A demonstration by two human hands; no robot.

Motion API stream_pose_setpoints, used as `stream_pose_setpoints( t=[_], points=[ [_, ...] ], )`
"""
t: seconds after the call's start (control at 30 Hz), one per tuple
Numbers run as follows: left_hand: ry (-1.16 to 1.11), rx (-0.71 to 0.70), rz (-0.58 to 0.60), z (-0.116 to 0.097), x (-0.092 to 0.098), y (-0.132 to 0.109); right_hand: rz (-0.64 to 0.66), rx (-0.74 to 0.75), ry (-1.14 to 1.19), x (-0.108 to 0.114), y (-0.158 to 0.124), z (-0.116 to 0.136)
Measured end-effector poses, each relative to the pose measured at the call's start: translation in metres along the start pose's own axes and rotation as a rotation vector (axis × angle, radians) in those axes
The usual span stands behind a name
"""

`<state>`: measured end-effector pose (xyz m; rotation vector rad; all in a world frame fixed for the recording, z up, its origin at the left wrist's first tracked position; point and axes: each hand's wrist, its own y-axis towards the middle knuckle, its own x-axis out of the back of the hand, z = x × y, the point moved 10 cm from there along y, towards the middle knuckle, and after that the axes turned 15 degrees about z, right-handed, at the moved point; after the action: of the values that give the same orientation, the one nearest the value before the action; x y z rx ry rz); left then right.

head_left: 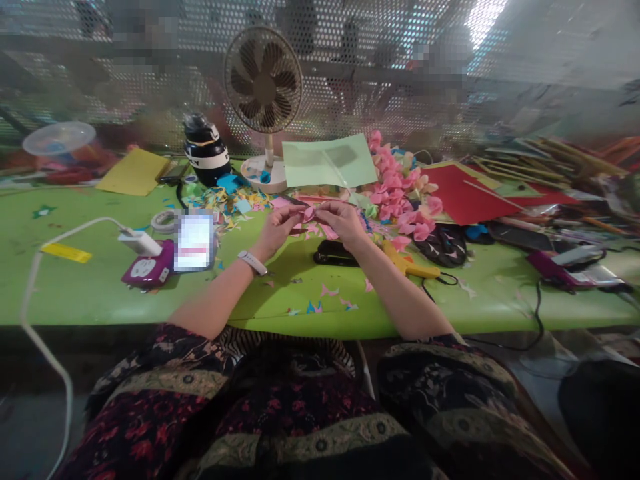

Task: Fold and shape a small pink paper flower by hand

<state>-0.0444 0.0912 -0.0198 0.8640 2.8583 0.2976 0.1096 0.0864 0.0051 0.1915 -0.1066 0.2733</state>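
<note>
Between my two hands is a small folded piece of pink paper (309,213), pinched from both sides. My left hand (278,229) grips its left side with thumb and fingers. From the right, my right hand (342,221) has its fingertips closed on the same piece. Pink paper scraps (325,232) lie just beneath. A black stapler (334,253) rests by my right wrist, with a yellow glue gun (407,263) to the right of that forearm. A heap of pink paper petals (395,187) sits behind my right hand.
A small fan (264,87) stands at the back beside a black bottle (206,150). Pale green paper (330,161) lies right of the fan. On the left are a lit phone (194,243) and a purple power adapter (149,269) with a white cable. Red paper (463,193) is at right.
</note>
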Motion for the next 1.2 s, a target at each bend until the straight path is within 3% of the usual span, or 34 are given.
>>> stream_pose_setpoints(
  t=[0.37, 1.2],
  points=[
    [-0.129, -0.023, 0.018, 0.006, 0.003, 0.001, 0.159, -0.002, 0.136, -0.019, 0.001, 0.001],
    [-0.078, -0.010, 0.013, 0.005, 0.001, 0.001, 0.158, -0.023, 0.154, -0.020, 0.000, 0.001]
  ],
)
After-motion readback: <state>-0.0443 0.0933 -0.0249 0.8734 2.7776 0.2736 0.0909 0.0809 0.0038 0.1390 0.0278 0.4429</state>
